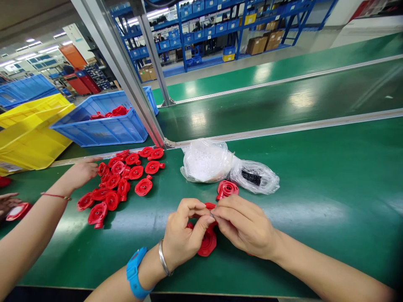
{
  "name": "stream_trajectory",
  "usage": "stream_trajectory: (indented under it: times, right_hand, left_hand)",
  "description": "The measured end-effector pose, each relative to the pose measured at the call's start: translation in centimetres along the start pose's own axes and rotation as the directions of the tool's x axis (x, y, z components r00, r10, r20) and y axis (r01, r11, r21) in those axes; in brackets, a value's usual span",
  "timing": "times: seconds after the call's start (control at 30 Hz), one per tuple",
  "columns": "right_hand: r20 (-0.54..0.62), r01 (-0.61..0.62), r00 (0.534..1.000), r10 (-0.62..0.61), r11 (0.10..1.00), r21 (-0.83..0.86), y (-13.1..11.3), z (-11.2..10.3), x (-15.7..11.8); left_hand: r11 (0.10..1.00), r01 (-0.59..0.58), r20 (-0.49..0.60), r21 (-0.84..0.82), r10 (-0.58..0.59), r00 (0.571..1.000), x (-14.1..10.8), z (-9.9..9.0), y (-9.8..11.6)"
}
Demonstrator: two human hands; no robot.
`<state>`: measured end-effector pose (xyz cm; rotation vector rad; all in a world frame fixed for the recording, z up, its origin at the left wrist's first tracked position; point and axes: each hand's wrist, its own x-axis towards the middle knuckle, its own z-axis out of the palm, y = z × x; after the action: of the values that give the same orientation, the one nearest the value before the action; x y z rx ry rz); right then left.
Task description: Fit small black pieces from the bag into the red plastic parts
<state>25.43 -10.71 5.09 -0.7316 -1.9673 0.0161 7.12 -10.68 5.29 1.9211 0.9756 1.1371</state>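
Note:
My left hand, with a silver bangle and a blue band on its wrist, is closed in a pinch at the front middle of the green bench. Its fingertips meet those of my right hand, also pinched. What sits between the fingertips is too small to make out. Under and behind both hands lie red round parts, partly covered. Just beyond them is another red part, beside a clear bag with black pieces and a larger bag with white contents.
Many red parts lie at the left, where another person's hand reaches in. A second hand is at the left edge. Behind stand a blue bin, yellow bins and a metal post.

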Motion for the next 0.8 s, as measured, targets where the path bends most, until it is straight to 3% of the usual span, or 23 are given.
stream_trajectory:
  times: [0.13,0.33,0.57,0.67,0.8]
  right_hand:
    - [0.003,0.029,1.0,-0.029,0.999,0.013,0.2,-0.2,0.0]
    - [0.042,-0.166,0.986,0.16,0.958,0.235,0.4,-0.6,0.2]
    - [0.131,-0.267,0.963,0.234,0.881,0.391,0.7,-0.7,0.4]
    - [0.125,-0.288,0.957,0.261,0.9,0.327,1.1,-1.0,0.5]
    - [0.147,-0.291,0.953,0.264,0.932,0.217,1.8,-1.1,0.3]
  left_hand:
    - [1.0,-0.014,0.005,0.005,0.014,1.0,0.0,0.0,-0.1]
    - [1.0,0.011,0.012,0.023,-0.011,1.0,-0.2,-0.3,-0.5]
    - [0.99,0.11,0.077,-0.092,-0.103,0.992,0.6,-0.8,-0.3]
    - [0.99,0.105,0.195,0.099,-0.122,0.973,1.7,-2.1,0.0]
    - [0.925,0.039,0.371,0.378,-0.19,0.909,2.6,-2.7,0.0]
